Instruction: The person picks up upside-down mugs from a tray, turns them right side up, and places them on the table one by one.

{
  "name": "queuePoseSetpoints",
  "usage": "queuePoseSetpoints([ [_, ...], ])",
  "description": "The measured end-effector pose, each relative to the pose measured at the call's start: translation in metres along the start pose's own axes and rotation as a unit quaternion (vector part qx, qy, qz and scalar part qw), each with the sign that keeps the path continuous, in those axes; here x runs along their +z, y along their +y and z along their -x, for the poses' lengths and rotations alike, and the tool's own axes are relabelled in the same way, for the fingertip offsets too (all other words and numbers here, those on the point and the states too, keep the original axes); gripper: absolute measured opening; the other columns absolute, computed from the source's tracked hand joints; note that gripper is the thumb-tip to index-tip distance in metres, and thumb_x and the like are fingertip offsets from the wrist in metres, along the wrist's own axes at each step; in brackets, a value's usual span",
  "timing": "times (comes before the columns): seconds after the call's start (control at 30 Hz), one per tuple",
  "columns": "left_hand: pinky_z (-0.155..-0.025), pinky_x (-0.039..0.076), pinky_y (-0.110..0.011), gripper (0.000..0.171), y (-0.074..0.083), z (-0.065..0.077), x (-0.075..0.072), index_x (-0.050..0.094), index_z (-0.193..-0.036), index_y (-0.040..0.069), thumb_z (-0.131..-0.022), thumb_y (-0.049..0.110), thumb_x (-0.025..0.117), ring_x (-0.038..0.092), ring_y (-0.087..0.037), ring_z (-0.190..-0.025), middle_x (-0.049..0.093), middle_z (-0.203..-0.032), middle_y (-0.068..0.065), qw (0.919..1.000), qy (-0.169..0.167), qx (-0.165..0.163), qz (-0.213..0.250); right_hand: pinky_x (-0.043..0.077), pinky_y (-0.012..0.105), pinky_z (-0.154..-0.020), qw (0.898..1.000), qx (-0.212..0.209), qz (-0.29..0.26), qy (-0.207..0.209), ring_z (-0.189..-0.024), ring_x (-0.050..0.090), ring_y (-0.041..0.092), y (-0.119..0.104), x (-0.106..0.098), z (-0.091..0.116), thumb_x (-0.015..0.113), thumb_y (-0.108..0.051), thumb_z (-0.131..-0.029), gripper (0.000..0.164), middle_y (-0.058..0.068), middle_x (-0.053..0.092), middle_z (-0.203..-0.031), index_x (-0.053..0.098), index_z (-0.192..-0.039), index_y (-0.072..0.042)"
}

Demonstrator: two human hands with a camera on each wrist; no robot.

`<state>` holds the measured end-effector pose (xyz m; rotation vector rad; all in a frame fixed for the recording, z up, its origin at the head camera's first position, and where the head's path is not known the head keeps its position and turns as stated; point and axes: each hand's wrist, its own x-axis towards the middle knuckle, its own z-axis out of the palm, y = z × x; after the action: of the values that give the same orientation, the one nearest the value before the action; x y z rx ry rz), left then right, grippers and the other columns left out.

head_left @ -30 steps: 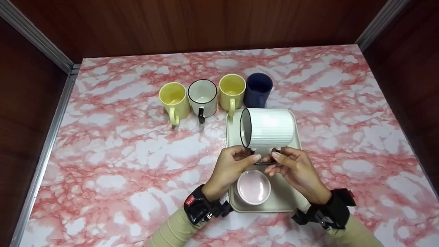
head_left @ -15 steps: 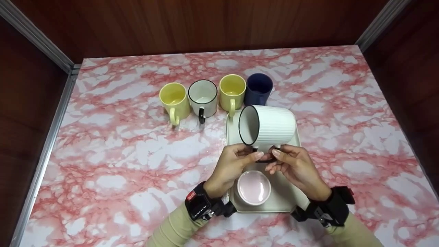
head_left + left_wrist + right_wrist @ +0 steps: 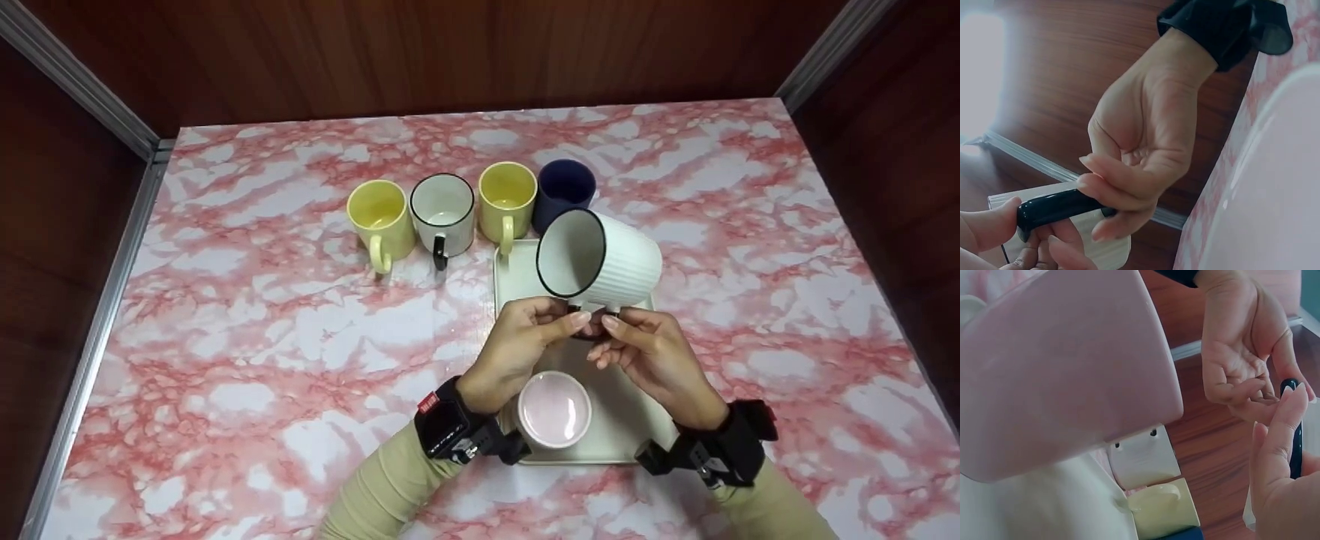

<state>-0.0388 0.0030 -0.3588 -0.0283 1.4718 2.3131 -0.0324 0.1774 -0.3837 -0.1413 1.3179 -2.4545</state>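
Note:
A white ribbed mug (image 3: 631,259) with a black rim is held in the air on its side over a cream tray (image 3: 626,431). Its mouth faces left and toward the head camera. Both hands pinch its black handle (image 3: 1055,208), which points toward the person. My left hand (image 3: 517,345) grips the handle near the rim end, and my right hand (image 3: 664,360) grips it near the base end. Fingers partly hide the handle in the head view. Below the hands, a pink cup (image 3: 555,409) stands on the tray's near left part.
Behind the tray stands a row: a yellow mug (image 3: 381,217), a white mug with black rim (image 3: 448,206), another yellow mug (image 3: 508,195) and a dark blue mug (image 3: 564,187), partly covered by the held mug. The table (image 3: 247,322) has a red-and-white marbled top.
The held mug has been raised slightly and turned, so its mouth shows more fully toward the head camera. Both hands keep their grip on the handle and have shifted a little away from the person.

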Motion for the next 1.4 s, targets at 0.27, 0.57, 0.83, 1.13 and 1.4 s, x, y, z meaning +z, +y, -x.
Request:
queuePoseSetpoints([
  [0.27,-0.057,0.040,-0.018,0.005,0.003,-0.008,0.006,0.061,-0.086,-0.008,-0.085,-0.004,0.059,0.050,-0.008,-0.059,0.062,-0.072,-0.001,0.9984,0.002,-0.039,0.042,0.052,0.027,-0.058,1.000,0.006,0.012,-0.005,-0.064,0.065,0.020,-0.002,-0.007,-0.004,0.039,0.006,-0.094,0.028,0.013,0.067,-0.080,0.066,-0.092,0.002],
  [0.57,-0.061,0.044,-0.018,0.008,0.009,-0.018,0.017,0.060,-0.079,-0.003,-0.087,-0.003,0.057,0.054,-0.010,-0.063,0.061,-0.072,-0.004,0.9943,0.015,-0.064,0.084,0.053,0.029,-0.060,0.999,0.005,0.038,-0.027,-0.066,0.066,0.021,-0.003,-0.015,-0.006,0.039,0.001,-0.096,0.029,0.013,0.068,-0.082,0.067,-0.100,-0.003],
  [0.83,-0.059,0.043,-0.018,0.008,0.010,-0.024,0.023,0.061,-0.082,-0.005,-0.087,-0.003,0.055,0.051,-0.009,-0.060,0.061,-0.070,-0.005,0.9940,0.001,-0.063,0.090,0.053,0.030,-0.062,0.996,0.003,0.082,-0.019,-0.069,0.065,0.023,-0.004,-0.020,-0.006,0.042,-0.006,-0.097,0.027,0.010,0.067,-0.088,0.068,-0.104,-0.008],
  [1.13,-0.056,0.044,-0.017,0.010,0.008,-0.032,0.029,0.063,-0.077,-0.001,-0.085,-0.003,0.058,0.051,-0.010,-0.058,0.060,-0.067,-0.007,0.9929,0.009,-0.077,0.091,0.052,0.033,-0.070,0.997,-0.021,0.061,-0.051,-0.077,0.065,0.024,-0.006,-0.032,0.000,0.035,-0.006,-0.099,0.032,0.012,0.067,-0.095,0.066,-0.108,-0.006],
  [1.4,-0.053,0.042,-0.016,0.013,0.005,-0.043,0.033,0.063,-0.091,-0.014,-0.085,-0.002,0.059,0.052,-0.011,-0.058,0.060,-0.066,-0.006,0.9940,0.024,-0.084,0.066,0.050,0.040,-0.077,0.988,-0.092,0.120,-0.022,-0.087,0.062,0.034,0.008,-0.087,0.000,0.039,-0.006,-0.098,0.030,0.027,0.061,-0.098,0.052,-0.114,0.016],
])
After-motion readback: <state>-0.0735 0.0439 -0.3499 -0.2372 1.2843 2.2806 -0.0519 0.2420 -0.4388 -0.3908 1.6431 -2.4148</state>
